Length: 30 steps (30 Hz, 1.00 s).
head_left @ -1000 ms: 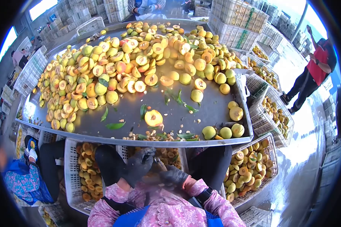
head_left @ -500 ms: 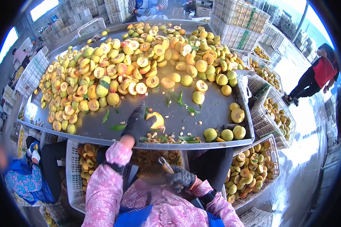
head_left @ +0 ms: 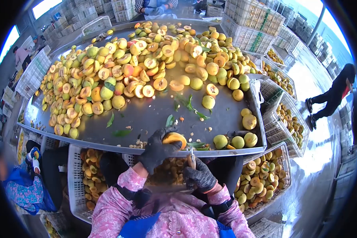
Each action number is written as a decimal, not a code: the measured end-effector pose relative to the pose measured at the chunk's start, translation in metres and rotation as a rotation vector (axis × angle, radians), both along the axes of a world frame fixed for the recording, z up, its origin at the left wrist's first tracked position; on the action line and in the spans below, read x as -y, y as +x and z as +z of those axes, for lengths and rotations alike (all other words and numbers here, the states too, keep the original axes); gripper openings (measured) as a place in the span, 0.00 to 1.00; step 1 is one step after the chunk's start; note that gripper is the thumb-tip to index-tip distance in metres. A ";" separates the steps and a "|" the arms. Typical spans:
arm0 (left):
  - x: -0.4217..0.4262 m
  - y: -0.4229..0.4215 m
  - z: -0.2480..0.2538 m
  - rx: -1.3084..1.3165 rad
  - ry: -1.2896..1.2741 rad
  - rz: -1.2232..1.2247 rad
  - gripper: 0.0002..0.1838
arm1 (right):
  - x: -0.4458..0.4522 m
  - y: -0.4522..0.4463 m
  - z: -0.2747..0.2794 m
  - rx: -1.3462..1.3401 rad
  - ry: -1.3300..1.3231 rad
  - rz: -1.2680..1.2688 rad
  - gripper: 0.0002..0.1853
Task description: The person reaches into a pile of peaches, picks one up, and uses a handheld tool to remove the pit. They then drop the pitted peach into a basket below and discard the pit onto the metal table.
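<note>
My left hand (head_left: 156, 150), in a dark glove, is closed around a yellow peach half (head_left: 174, 139) over the front edge of the metal table (head_left: 146, 113). My right hand (head_left: 200, 174), in a grey knit glove, grips a small pitting tool (head_left: 192, 158) by its handle. The metal end of this tool points up, just below and right of the peach and apart from it. Beyond my hands lies a big heap of peaches (head_left: 107, 75), many cut in half with pits showing. Loose pits and leaves lie along the front rim.
Under the table edge stands a crate of peach halves (head_left: 77, 186). More peach crates (head_left: 261, 182) line the right side, with stacked crates (head_left: 252, 27) behind. A co-worker (head_left: 29, 182) sits at left, another (head_left: 156, 8) across the table. A person (head_left: 335, 93) walks on the wet floor.
My left hand has come back toward me from the table with the peach half. My right hand has risen with the tool toward it. The person at right has moved.
</note>
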State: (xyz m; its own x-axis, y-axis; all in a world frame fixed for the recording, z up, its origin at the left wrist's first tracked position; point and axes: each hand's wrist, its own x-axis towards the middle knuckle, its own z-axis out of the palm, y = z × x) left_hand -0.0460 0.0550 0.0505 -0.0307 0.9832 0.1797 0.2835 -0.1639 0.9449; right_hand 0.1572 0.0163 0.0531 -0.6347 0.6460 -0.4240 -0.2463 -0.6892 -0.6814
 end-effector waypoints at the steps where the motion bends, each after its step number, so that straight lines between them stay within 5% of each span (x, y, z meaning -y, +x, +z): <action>1: 0.008 0.006 0.006 0.310 -0.156 -0.048 0.24 | 0.001 -0.004 0.006 -0.006 0.005 -0.012 0.21; 4: 0.027 0.012 0.011 0.549 -0.339 -0.109 0.19 | 0.003 -0.009 0.019 0.006 0.040 -0.008 0.21; 6: 0.040 0.015 -0.011 0.567 -0.207 -0.095 0.19 | 0.007 -0.010 0.021 0.030 0.066 0.024 0.21; 12: 0.049 0.011 -0.004 1.328 -0.407 -0.206 0.23 | 0.018 -0.016 0.003 0.143 0.334 0.024 0.18; 14: 0.061 0.018 0.013 0.719 -0.139 -0.123 0.24 | 0.022 -0.017 0.009 0.286 0.501 0.082 0.15; 16: 0.063 0.016 0.001 0.571 -0.028 -0.103 0.25 | 0.025 -0.015 0.015 0.438 0.725 0.195 0.15; 21: 0.066 0.019 0.004 0.939 -0.173 -0.101 0.26 | 0.031 -0.019 0.037 0.641 1.075 0.327 0.18; 26: 0.083 0.020 0.030 0.662 0.042 -0.118 0.24 | 0.037 -0.022 0.044 0.740 1.091 0.332 0.18; 30: 0.081 0.024 0.030 1.056 -0.106 -0.103 0.19 | 0.039 -0.026 0.057 0.803 1.141 0.391 0.18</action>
State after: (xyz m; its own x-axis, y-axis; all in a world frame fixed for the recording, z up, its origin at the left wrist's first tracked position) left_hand -0.0222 -0.0265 0.0800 -0.0364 0.9990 0.0243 -0.6980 -0.0428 0.7149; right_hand 0.1314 -0.0232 0.1097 -0.6896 0.7131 -0.1264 0.5326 0.3811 -0.7557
